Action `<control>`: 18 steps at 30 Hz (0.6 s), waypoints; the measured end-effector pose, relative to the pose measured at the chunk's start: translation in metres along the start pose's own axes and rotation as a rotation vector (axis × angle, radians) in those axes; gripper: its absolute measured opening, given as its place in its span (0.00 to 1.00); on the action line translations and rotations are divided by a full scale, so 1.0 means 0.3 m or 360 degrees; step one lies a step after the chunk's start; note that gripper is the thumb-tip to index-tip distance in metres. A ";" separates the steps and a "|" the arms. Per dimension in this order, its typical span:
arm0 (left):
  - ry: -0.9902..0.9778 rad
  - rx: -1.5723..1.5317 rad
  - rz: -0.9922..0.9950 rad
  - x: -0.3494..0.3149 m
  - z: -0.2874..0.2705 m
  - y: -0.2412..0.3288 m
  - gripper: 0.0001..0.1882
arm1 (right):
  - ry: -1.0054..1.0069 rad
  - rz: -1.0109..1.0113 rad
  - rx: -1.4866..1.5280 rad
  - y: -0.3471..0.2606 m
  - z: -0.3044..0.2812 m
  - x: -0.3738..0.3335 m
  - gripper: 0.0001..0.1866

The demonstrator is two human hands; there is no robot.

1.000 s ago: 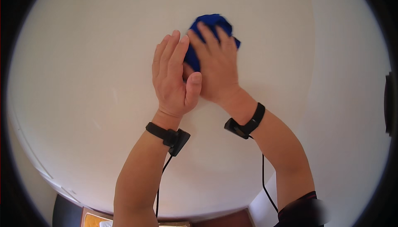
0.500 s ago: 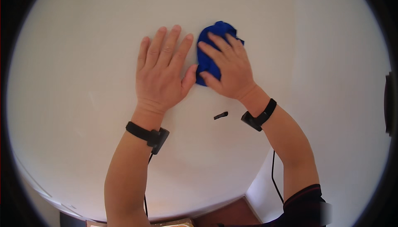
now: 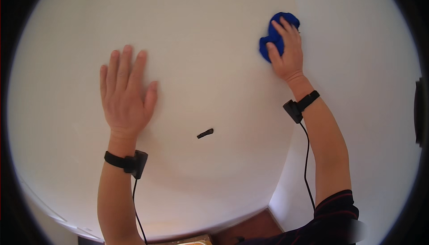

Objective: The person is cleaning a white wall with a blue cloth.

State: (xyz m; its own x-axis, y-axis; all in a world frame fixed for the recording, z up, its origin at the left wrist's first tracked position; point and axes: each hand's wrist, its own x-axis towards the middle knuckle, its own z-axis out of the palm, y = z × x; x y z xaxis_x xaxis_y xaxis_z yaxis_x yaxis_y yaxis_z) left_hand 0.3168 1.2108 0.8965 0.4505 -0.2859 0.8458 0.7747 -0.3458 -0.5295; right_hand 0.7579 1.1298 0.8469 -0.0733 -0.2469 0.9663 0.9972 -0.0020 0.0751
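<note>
My right hand (image 3: 289, 50) presses a crumpled blue cloth (image 3: 276, 41) against the pale wall (image 3: 201, 79), close to the corner. Its fingers bend over the cloth, and the thumb lies on the cloth's lower part. Farther left, my left hand (image 3: 127, 93) rests flat on the wall with nothing in it, fingers stretched out and thumb apart. A small black object (image 3: 205, 133), narrow and oblong, shows on the wall between and below the hands; its kind is unclear.
A second white wall (image 3: 362, 88) meets this one along a corner at the right. Black straps with small boxes and cables sit on both wrists. At the bottom are a reddish-brown surface (image 3: 246, 231) and part of a yellowish-edged object (image 3: 192, 240). A dark object (image 3: 418, 112) stands at the far right.
The blue cloth has gone right and slightly up under my right hand, toward the corner. My left hand has shifted left and a little down, still flat. The view has also shifted somewhat.
</note>
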 end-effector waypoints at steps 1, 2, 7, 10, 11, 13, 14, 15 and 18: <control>-0.0009 0.0031 0.0006 0.002 0.005 -0.001 0.31 | -0.0002 0.0087 0.0016 0.036 0.000 -0.018 0.32; -0.0024 0.0060 0.0010 0.001 0.008 0.001 0.31 | -0.0015 0.0100 0.0031 0.064 0.003 -0.035 0.32; -0.0055 0.0133 0.0046 0.004 0.017 0.002 0.31 | 0.0039 0.0048 0.0064 0.116 0.006 -0.084 0.32; -0.0042 0.0174 0.0070 0.004 0.030 0.000 0.31 | 0.0086 0.0024 0.0069 0.115 0.014 -0.135 0.33; -0.0021 0.0178 0.0091 0.007 0.036 -0.003 0.31 | 0.0104 0.0021 0.0071 0.110 0.011 -0.153 0.33; -0.0058 0.0195 0.0083 -0.002 0.048 -0.002 0.31 | 0.0037 0.0069 0.0111 0.091 0.009 -0.215 0.33; -0.0074 0.0224 0.0072 -0.001 0.049 -0.009 0.31 | -0.0009 0.0102 0.0152 0.081 0.013 -0.241 0.33; -0.0083 0.0256 0.0082 0.005 0.055 -0.011 0.32 | -0.0045 0.0093 0.0223 0.090 0.033 -0.273 0.34; -0.0172 0.0304 0.0070 0.021 0.065 0.002 0.32 | -0.0178 0.0200 0.0353 0.069 0.051 -0.456 0.35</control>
State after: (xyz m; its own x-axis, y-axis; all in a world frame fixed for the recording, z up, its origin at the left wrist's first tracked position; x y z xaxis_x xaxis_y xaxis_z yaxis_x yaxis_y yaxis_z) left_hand 0.3288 1.2262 0.9026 0.5228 -0.1960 0.8296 0.8185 -0.1563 -0.5528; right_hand 0.7883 1.1785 0.7199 0.0368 -0.1235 0.9917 0.9715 0.2368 -0.0066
